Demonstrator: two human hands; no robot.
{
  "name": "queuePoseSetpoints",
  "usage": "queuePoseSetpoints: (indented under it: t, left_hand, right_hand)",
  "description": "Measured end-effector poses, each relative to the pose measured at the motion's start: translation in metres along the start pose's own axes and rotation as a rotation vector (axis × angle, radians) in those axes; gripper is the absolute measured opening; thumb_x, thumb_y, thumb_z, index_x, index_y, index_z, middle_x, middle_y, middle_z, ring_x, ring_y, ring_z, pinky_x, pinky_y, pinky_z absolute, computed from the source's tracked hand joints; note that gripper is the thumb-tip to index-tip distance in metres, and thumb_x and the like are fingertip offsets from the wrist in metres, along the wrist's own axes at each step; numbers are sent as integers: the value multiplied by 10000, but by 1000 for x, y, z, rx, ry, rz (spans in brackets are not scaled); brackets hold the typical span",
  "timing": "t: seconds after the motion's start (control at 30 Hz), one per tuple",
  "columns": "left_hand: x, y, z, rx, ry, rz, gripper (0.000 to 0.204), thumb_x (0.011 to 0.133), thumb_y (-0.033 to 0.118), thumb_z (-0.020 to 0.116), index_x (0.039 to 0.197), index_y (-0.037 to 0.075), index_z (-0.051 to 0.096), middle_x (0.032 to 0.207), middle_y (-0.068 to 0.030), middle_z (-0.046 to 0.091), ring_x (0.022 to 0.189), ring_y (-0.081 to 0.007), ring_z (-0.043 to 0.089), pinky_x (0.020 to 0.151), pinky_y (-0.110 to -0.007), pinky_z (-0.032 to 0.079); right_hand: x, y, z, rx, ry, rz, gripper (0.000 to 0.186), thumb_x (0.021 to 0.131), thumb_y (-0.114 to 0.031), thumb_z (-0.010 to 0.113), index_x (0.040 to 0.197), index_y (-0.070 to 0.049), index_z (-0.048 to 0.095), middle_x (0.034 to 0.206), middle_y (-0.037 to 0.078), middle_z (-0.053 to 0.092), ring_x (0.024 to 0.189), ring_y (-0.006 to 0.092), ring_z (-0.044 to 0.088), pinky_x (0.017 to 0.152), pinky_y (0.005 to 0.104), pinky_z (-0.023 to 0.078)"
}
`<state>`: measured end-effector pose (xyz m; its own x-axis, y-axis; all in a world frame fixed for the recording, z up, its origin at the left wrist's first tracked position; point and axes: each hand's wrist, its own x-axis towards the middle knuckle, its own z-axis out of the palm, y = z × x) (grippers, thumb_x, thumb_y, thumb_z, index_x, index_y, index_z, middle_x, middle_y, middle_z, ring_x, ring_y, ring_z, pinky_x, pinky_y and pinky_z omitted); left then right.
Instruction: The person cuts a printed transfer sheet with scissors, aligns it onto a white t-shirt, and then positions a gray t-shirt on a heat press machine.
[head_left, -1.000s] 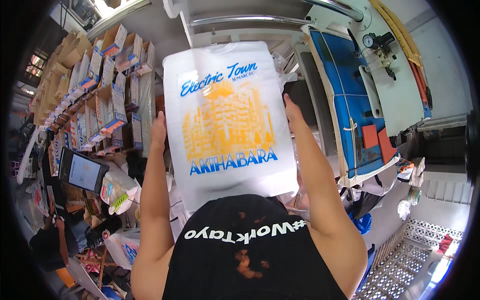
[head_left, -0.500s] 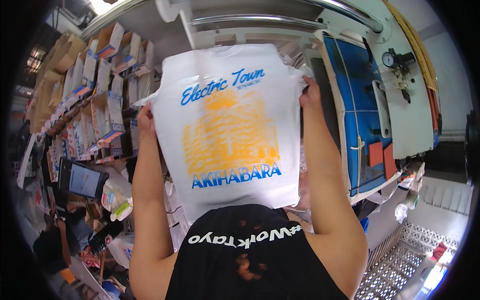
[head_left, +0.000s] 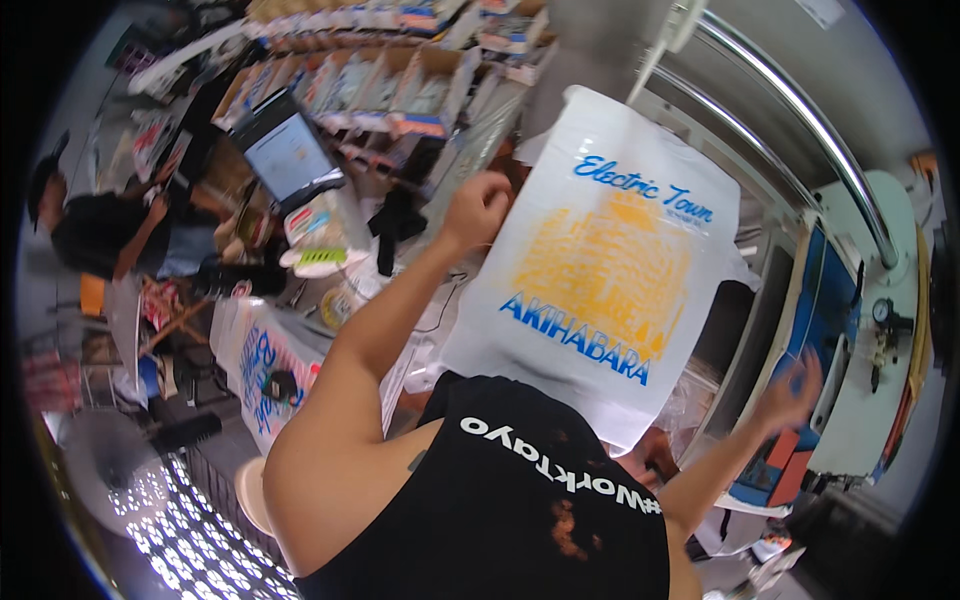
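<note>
A white T-shirt (head_left: 480, 310) with blue lettering and a yellow building print lies spread in front of me, its lower end at my body. My left hand (head_left: 480, 208) is just beside the shirt's left edge, fingers curled, with no cloth visibly drawn into them. Well off to the right, my right hand (head_left: 792, 398) is away from the shirt. It is smeared by motion, but its fingers look spread and I see nothing in them. Behind it stands the blue padded panel (head_left: 815, 285) of a machine.
Chrome bars (head_left: 790, 95) cross the upper right near a pressure gauge (head_left: 882, 312). Boxes in rows (head_left: 390, 85) line the far left. A laptop (head_left: 285, 155) and another printed white shirt (head_left: 240, 350) are at left. Another person (head_left: 110, 230) is farther left.
Both hands have come off the shirt's upper sides; my right has swung right and nearer. My view has turned, so the shirt now appears tilted and farther right.
</note>
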<state>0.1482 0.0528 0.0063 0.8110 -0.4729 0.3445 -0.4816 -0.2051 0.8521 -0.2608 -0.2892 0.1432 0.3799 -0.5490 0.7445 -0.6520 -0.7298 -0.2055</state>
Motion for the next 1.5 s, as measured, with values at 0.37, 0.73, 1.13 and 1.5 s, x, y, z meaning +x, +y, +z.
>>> queuePoseSetpoints:
  t: [0.37, 0.73, 1.13, 1.5]
  left_hand:
    - [-139, 44, -24, 210, -136, 409, 180, 808, 127, 720, 973, 67, 683, 1110, -122, 621, 1109, -334, 549, 981, -442, 434]
    - [-136, 48, -15, 266, -130, 565, 86, 780, 106, 719, 853, 72, 688, 999, -89, 652, 1043, -319, 577, 946, -438, 445]
    - [-126, 57, -15, 348, -240, 465, 95, 800, 136, 727, 845, 67, 680, 980, -92, 641, 1003, -319, 561, 902, -430, 438]
    - [-158, 1, -71, 19, 144, -16, 166, 915, 142, 655, 870, -17, 663, 940, -116, 664, 892, -243, 630, 838, -331, 481]
  right_hand:
    - [-19, 147, -160, -668, -66, 453, 607, 940, -605, 527, 1069, -41, 707, 1062, 166, 679, 1018, 348, 618, 888, 478, 473]
    - [-41, 130, -158, -513, -287, 380, 699, 905, -604, 564, 1184, 33, 631, 1241, 277, 598, 1166, 450, 563, 946, 510, 456]
    - [-79, -88, -141, -154, 10, 151, 676, 691, -375, 870, 1231, -58, 616, 1346, 218, 506, 1223, 431, 503, 970, 547, 410]
    - [-56, -209, -101, 196, 98, -142, 1112, 510, -408, 903, 1454, -80, 418, 1513, 380, 215, 1331, 572, 316, 1065, 636, 323]
